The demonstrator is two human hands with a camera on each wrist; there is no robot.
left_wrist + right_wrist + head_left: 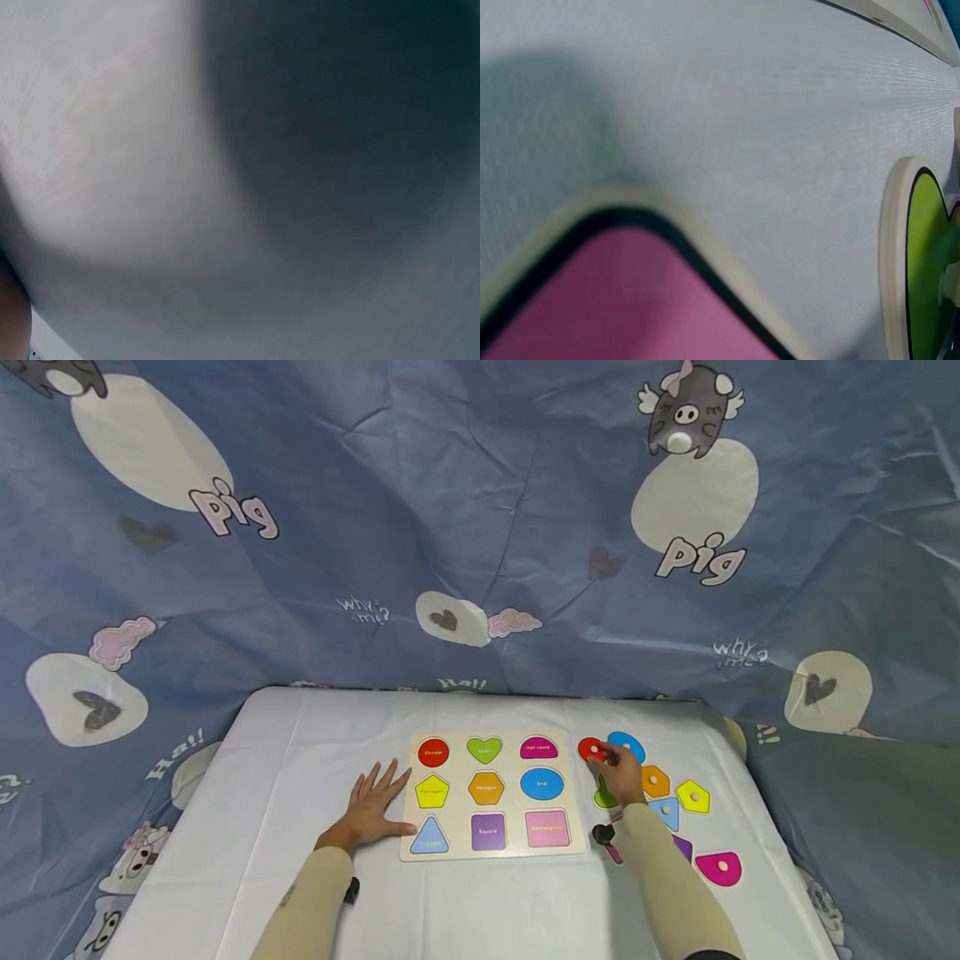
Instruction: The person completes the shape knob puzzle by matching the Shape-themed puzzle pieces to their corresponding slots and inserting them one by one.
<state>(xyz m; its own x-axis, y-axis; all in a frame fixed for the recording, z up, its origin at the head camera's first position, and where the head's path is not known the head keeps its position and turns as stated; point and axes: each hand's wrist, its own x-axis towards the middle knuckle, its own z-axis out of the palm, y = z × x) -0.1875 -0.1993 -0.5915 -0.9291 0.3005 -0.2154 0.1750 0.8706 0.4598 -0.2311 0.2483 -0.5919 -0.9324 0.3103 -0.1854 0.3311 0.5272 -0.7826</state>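
A cream puzzle board (457, 777) lies on the table with colored, labelled shapes in three rows. My left hand (371, 810) rests flat, fingers spread, with the thumb and fingertips at the board's left edge. To the right of the board, my right hand (624, 777) pinches the knob of a red round puzzle piece (585, 749). A blue oval piece (628, 743) is just behind that hand, and a green heart piece (603, 796) lies partly hidden below it. The right wrist view shows a pink piece (637, 300) close up.
Further right lie an orange hexagon piece (656, 781), a yellow pentagon piece (692, 797), a blue triangle piece (667, 812) and a magenta half-round piece (720, 867). My sleeve partly covers a purple piece (683, 846). A blue patterned cloth (480, 527) hangs behind the white table (300, 760).
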